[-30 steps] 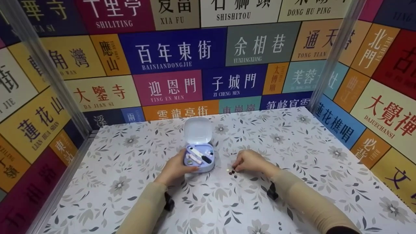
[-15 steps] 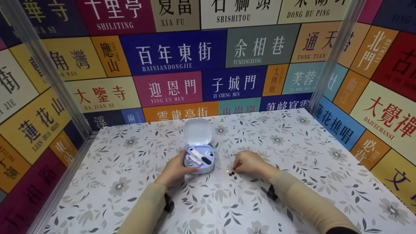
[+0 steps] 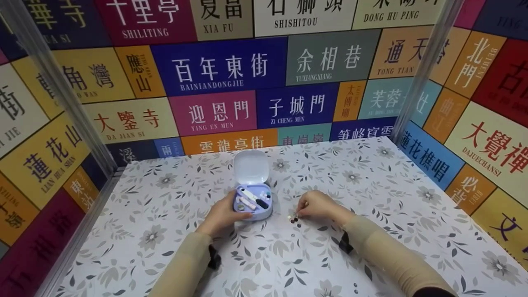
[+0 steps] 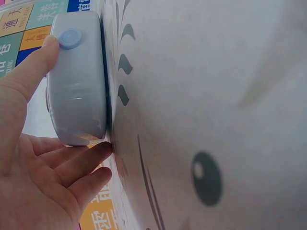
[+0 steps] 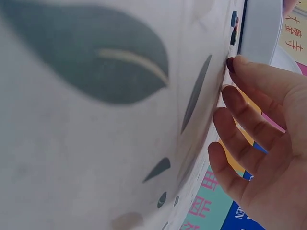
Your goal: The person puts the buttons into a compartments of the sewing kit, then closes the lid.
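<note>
A small white-and-lilac box (image 3: 259, 215) stands on the table with its lid (image 3: 251, 167) raised. Inside lie a white stick-like tool with a dark end (image 3: 260, 202), a pale pink piece (image 3: 246, 202) and small round bits. My left hand (image 3: 220, 214) grips the box at its left side; in the left wrist view the thumb lies beside a round blue catch (image 4: 70, 38). To the right of the box, my right hand (image 3: 321, 205) pinches a small dark red disc (image 5: 230, 65), button-like, at the tabletop. Several more small discs (image 3: 293, 220) lie by its fingertips.
The table (image 3: 185, 264) wears a white covering printed with leaves and flowers. Panels with large lettering (image 3: 218, 66) enclose its back and sides, joined by clear corner posts (image 3: 429, 62).
Near the right fingertips, the small discs have shifted slightly. The left hand and the box stay where they were.
</note>
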Tool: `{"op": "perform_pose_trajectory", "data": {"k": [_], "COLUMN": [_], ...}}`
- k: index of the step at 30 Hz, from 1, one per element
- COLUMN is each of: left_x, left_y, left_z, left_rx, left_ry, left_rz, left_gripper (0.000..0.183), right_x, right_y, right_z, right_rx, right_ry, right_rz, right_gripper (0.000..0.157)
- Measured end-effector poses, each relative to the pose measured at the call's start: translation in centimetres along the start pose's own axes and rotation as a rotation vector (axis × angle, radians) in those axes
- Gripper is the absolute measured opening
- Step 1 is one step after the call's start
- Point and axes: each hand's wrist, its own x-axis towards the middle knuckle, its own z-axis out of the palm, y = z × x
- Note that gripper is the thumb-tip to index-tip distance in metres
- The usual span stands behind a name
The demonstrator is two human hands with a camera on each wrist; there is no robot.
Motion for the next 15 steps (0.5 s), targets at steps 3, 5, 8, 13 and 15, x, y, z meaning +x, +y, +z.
{"op": "perform_pose_trajectory", "data": {"k": [3, 5, 8, 13, 15], "left_x": [0.0, 0.0, 0.0, 0.0, 0.0], "left_y": [0.1, 0.1, 0.3, 0.4, 0.4], "left_z": [0.0, 0.0, 0.0, -0.1, 0.0], "left_rx": [-0.014, -0.028, -0.036, -0.021, -0.020], "left_ry": [-0.006, -0.011, -0.013, -0.020, -0.024], "left_rz": [-0.014, -0.027, -0.052, -0.083, -0.094], "left_gripper": [0.102, 0.103, 0.104, 0.107, 0.108], "right_x": [0.1, 0.1, 0.1, 0.3, 0.4], "right_y": [0.3, 0.5, 0.6, 1.0, 1.1], "right_z": [-0.1, -0.1, -0.3, -0.6, -0.7], "right_rx": [0.038, 0.059, 0.093, 0.168, 0.186], "right_ry": [-0.001, 0.009, 0.030, 0.044, 0.046], "right_rz": [0.012, 0.027, 0.056, 0.098, 0.109], "right_gripper": [0.006, 0.006, 0.003, 0.005, 0.006]}}
